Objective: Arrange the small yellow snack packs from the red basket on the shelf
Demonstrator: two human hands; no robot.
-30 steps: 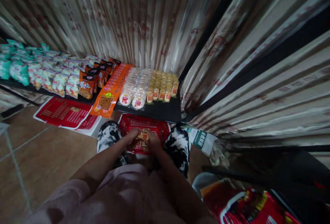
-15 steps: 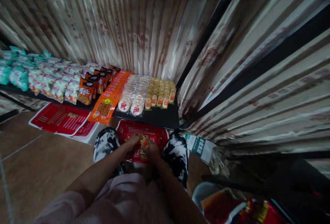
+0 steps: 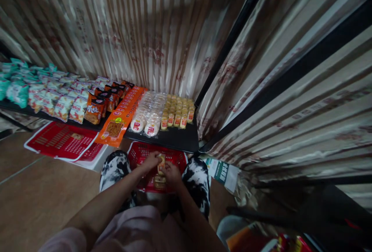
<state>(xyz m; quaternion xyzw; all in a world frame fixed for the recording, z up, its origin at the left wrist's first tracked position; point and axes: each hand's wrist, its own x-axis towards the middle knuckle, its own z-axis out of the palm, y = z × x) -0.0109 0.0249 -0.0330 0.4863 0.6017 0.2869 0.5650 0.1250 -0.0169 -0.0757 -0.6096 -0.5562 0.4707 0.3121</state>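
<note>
You've got a low black shelf (image 3: 180,139) just ahead of your fingers, a pleated striped curtain (image 3: 157,31) behind it, and more curtain off to the right past a dark bar (image 3: 229,48). Pretty dim in there. Brown tiled floor (image 3: 31,194) opens up left of your fingers, beyond your left knee (image 3: 116,168). The shelf's packed, though: small yellow packs (image 3: 177,110) and white round ones (image 3: 148,114) ahead of your fingers, an orange packet (image 3: 116,126) ahead-left, bagged snacks (image 3: 64,103) further left. Its front edge has a bare strip, roomiest ahead and slightly right. Down low it's tight: your knees flank the red basket (image 3: 145,149), far rim near the shelf edge. Your left hand (image 3: 151,161) and right hand (image 3: 173,174) are over it, both sets of fingers pinching one yellow wrapped snack (image 3: 161,162).
</note>
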